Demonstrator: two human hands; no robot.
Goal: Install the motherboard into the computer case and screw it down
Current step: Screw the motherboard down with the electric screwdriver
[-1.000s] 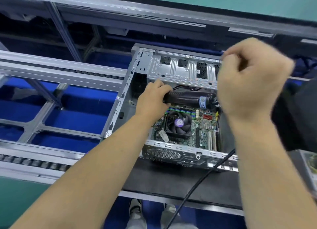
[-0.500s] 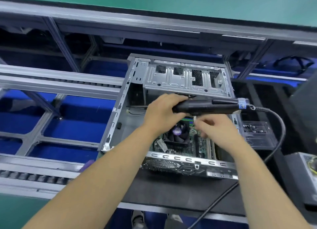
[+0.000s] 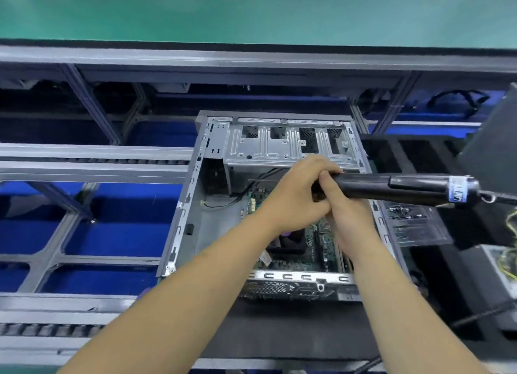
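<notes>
The work surface is a dark, matte mat (image 3: 293, 329) laid on a bench framed in grey aluminium extrusion (image 3: 92, 152). Roller tracks run along the rails at 9 o'clock and 7 o'clock. Blue panels (image 3: 112, 236) fill the frame openings below. A smooth green floor (image 3: 251, 10) spans the 12 o'clock band.

The computer case (image 3: 184, 214) lies on its side at centre, open face up. It is bare stamped sheet steel, grey and dull, with a perforated and slotted drive cage (image 3: 282, 144) at its 12 o'clock end. A slotted rear panel forms its 6 o'clock edge. The motherboard (image 3: 316, 250) sits inside the case, toward 5 o'clock of the interior. It is a green board with dense small components and a dark square cooler partly hidden under the forearms.

The left hand (image 3: 293, 194) is curled round the front end of the electric screwdriver (image 3: 405, 189). This tool is a black cylindrical body lying near horizontal, extending toward 3 o'clock, with a white label band and a cable at its tail. The right hand (image 3: 347, 219) is just below, touching the left hand, fingertips at the tool's nose. Whether it pinches anything cannot be determined.

A clear plastic tray (image 3: 416, 225) with small dark parts sits beside the case at 3 o'clock.
</notes>
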